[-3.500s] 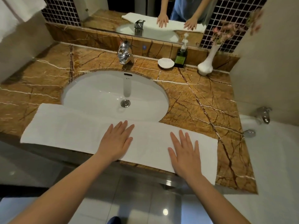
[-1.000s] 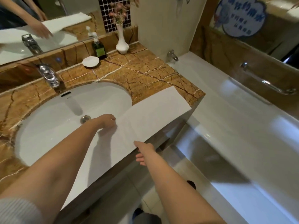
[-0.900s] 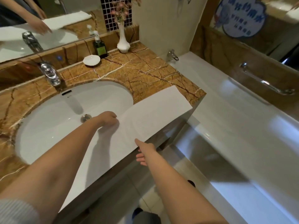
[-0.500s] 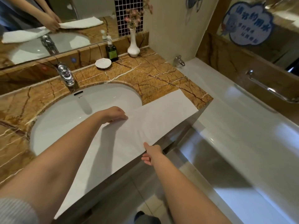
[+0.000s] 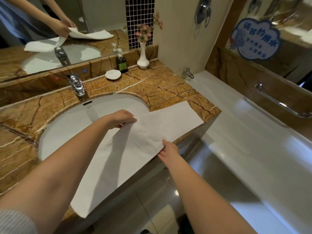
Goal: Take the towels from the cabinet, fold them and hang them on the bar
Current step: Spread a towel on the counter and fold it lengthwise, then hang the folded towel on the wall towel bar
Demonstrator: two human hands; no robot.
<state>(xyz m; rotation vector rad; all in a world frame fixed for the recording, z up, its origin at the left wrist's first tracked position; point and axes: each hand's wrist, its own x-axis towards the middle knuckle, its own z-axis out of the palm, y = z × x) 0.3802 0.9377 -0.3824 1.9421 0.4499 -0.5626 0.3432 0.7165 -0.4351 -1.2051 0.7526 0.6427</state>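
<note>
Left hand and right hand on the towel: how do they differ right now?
The left hand pinches the towel at its far edge over the sink; the right hand grips the near edge at the counter's front. The left shows its back, fingers curled; the right thumb lies on top. Both are lifting the towel's middle.

Open marble right of the basin (image 5: 81, 125), between towel (image 5: 168, 122) and far ledge. Blocked along that ledge by dish (image 5: 113, 75), bottle (image 5: 121, 62) and vase (image 5: 142, 55); tap (image 5: 76, 83) behind the basin. Clear drop to the tub (image 5: 249, 132) at right.
</note>
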